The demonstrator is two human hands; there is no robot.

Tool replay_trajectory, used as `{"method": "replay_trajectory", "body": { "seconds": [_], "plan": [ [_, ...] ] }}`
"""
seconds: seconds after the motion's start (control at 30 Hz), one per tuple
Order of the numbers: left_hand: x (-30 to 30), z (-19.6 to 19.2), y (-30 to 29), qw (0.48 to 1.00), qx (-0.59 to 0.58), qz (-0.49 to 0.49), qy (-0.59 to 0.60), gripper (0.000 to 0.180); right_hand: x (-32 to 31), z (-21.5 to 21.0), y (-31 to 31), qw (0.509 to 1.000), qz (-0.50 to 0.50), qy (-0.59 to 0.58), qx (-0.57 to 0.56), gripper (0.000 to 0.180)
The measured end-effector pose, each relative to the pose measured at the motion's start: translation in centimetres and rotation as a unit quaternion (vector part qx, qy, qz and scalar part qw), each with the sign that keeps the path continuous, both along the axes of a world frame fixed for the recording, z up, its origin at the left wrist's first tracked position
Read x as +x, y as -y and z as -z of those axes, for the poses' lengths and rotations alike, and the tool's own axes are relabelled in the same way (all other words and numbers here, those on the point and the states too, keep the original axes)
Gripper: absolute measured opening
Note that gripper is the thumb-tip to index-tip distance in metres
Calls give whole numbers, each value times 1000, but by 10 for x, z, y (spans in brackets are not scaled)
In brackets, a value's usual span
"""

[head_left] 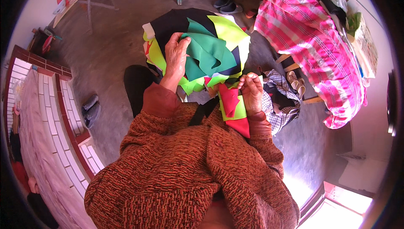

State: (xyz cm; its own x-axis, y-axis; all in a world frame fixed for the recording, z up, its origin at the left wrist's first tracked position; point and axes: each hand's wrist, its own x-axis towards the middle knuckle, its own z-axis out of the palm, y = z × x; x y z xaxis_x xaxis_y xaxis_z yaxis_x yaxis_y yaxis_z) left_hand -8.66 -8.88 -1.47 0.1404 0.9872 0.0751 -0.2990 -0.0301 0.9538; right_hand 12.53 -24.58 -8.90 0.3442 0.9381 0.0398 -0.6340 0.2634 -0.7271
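My left hand [174, 56] pinches the left edge of a green cloth piece [208, 54] between thumb and fingers. The green cloth lies in folds on top of a heap of cut fabric, with lime-yellow pieces [231, 31] and black pieces [181, 20] showing around it. To the right, my right hand [252, 92] is raised with fingertips pressed together; whatever they may hold is too small to make out. Beside that wrist, a strip of red and lime cloth [234, 110] hangs over my lap.
Right of my knees stands a checked cloth bag [275, 102], open at the top. A pink plaid cloth [303, 48] covers furniture along the right wall. Dark shoes [227, 6] and slippers [91, 111] lie on the floor. A brick-edged platform [63, 115] runs along the left.
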Motion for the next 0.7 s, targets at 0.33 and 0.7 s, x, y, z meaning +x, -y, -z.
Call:
{"method": "replay_trajectory", "body": {
  "seconds": [0.33, 0.7],
  "plan": [
    [-24, 27, -29, 989, 118, -80, -24, 34, 0, -3, 1, 1000, -18, 3, 9, 9],
    [-67, 37, -53, 975, 107, -179, -82, 26, 0, -2, -1, 1000, -20, 7, 3, 9]
  ]
}}
